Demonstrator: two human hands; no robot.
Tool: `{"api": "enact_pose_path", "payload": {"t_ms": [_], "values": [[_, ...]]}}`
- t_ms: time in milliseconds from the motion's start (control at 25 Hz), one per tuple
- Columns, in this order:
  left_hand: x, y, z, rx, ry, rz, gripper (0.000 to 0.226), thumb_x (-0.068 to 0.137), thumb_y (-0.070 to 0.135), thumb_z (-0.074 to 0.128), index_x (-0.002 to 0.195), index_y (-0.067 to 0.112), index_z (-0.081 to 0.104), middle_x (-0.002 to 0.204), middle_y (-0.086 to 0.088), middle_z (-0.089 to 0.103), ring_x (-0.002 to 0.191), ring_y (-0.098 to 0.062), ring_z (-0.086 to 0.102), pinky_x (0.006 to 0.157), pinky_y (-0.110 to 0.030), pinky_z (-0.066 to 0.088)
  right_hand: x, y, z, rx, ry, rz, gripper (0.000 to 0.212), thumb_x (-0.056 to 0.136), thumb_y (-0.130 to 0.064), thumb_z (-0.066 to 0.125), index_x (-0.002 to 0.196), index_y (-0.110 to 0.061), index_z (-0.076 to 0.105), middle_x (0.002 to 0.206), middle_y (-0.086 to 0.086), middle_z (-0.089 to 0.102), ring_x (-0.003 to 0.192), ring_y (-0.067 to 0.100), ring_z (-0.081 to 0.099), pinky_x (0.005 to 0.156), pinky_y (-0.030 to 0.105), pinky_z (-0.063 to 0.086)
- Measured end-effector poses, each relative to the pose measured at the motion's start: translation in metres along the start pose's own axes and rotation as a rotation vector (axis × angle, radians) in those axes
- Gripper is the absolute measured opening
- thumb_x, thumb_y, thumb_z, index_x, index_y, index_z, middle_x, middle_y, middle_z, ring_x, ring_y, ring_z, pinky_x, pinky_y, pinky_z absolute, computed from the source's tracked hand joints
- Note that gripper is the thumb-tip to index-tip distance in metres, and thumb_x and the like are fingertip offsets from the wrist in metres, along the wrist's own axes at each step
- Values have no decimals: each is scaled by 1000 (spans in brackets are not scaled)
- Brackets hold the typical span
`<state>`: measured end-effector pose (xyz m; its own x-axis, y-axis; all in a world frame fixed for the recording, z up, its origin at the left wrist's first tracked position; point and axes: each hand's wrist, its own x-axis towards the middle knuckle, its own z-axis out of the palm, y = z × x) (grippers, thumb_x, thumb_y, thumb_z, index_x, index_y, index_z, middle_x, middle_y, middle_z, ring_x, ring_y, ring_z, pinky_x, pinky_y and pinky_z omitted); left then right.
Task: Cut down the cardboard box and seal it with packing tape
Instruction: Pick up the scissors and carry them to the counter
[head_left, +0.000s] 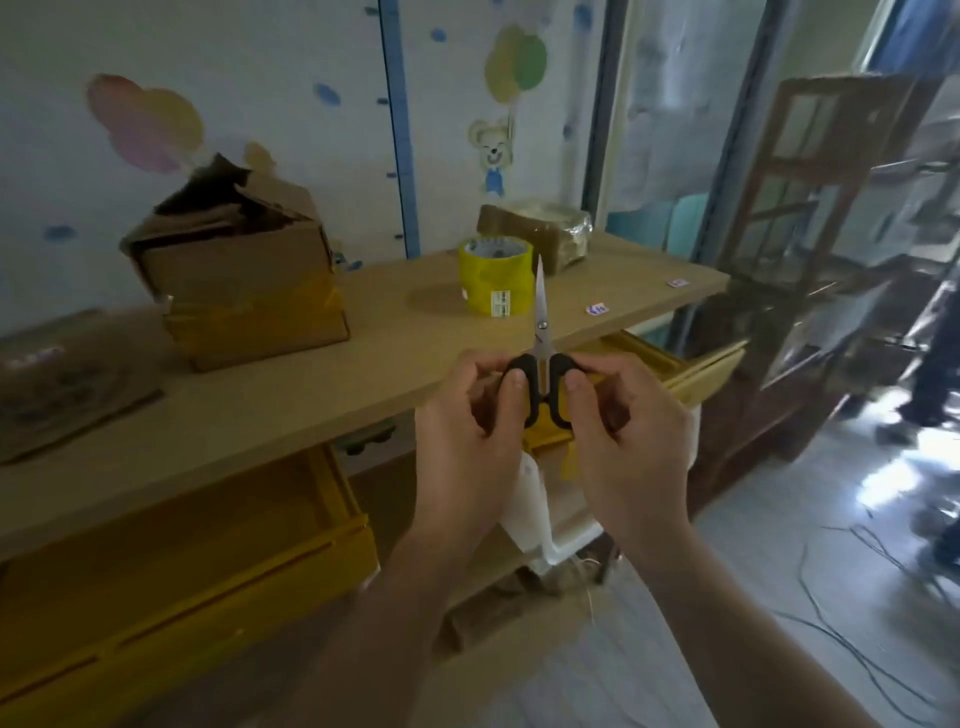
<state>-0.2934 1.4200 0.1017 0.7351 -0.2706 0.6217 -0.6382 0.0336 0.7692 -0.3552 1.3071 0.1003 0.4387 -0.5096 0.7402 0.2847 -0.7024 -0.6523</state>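
Above the worktop's (260, 410) edge, both hands, left hand (467, 431) and right hand (631, 436), pinch the black-handled steel scissors (540, 364), fingers (517, 387) curled round the loops, blades shut and pointing up. Tool readied, I judge; next, carry it left to the torn brown cardboard box (239, 275), which stands well apart.

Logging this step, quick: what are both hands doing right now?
Left hand: grips the scissors.
Right hand: also grips the scissors.

cardboard box (239, 270) top torn open, yellow-taped, worktop (363, 364) left; yellow tape roll (496, 275) to its right; scissors (540, 332) upright, blades closed.
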Motion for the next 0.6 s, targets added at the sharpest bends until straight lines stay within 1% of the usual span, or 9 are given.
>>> {"api": "enact_pose_path", "payload": {"t_ms": [160,240,320,440,600], "values": [[-6,9,24,21,41,4,16,100,18,58,100,34,60,76,15,69,73,-8,68,62,-19,54,9,11,-23,22,-37,-64,7,95,-13,64,98,-17,67,70,-13,62,63,12,59,50,12,43],[-12,11,41,53,103,-8,14,100,16,58,101,29,62,75,12,69,70,-9,66,61,-20,53,15,26,-34,66,-103,-58,5,95,-14,64,98,-16,68,68,-14,61,60,12,57,50,11,40],[-20,16,58,55,175,-46,16,100,13,58,101,29,62,77,8,69,71,-11,66,63,-23,54,21,40,-46,112,-177,-54,5,95,-15,64,98,-15,68,65,-11,60,58,14,56,50,12,39],[-26,25,74,75,228,-76,15,100,13,59,102,27,63,80,3,71,75,-19,67,68,-37,56,30,50,-57,164,-243,-82,5,95,-15,64,98,-15,68,64,-9,60,57,16,56,49,16,42],[-29,36,80,107,260,-78,16,100,14,59,102,29,63,80,2,73,75,-20,69,68,-41,57,35,50,-67,212,-273,-92,5,95,-15,64,97,-19,66,63,-7,60,57,18,55,48,23,43]]}}
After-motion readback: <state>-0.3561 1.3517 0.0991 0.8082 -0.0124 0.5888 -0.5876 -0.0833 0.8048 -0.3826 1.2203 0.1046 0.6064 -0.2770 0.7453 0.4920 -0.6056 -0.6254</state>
